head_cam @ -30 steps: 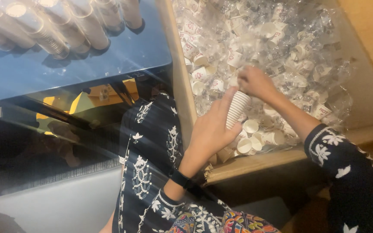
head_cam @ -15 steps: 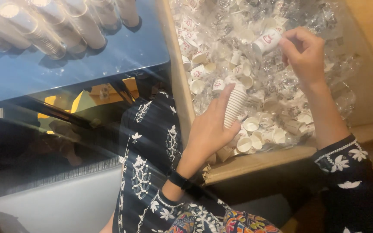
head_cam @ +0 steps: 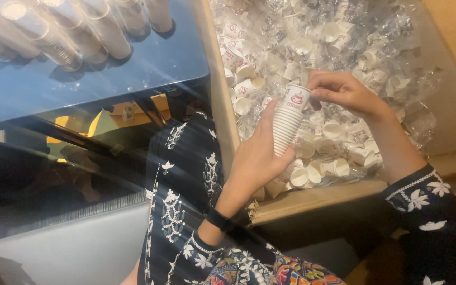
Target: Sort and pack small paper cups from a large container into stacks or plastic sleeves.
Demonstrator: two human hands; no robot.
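Left hand (head_cam: 257, 158) wrapped around a stack of small white paper cups (head_cam: 286, 126), fingers closed along its left side and thumb pressed at the lower end, stack tilted slightly with its open end toward 1 o'clock. Right hand (head_cam: 344, 95) coming in from 4 o'clock, fingertips pinched on the rim of the top cup (head_cam: 295, 97), which bears a red printed mark and sits nested on the stack. Both held just above a large cardboard box (head_cam: 312, 192), whose near edge runs along 5 o'clock of the hands. Box filled with loose white paper cups (head_cam: 333, 169) lying at all angles among crumpled clear plastic wrap (head_cam: 397, 68); several cups right beside the stack at 6 o'clock, more scattered toward 12 o'clock. Dark sleeves with white floral embroidery (head_cam: 428, 211) on both forearms, a dark band (head_cam: 218, 217) on the left wrist. At 9 o'clock of the box, a glossy blue tabletop (head_cam: 149, 68) with long finished stacks of cups (head_cam: 101, 31) laid side by side near its far edge at 11 o'clock, well apart from the hands.
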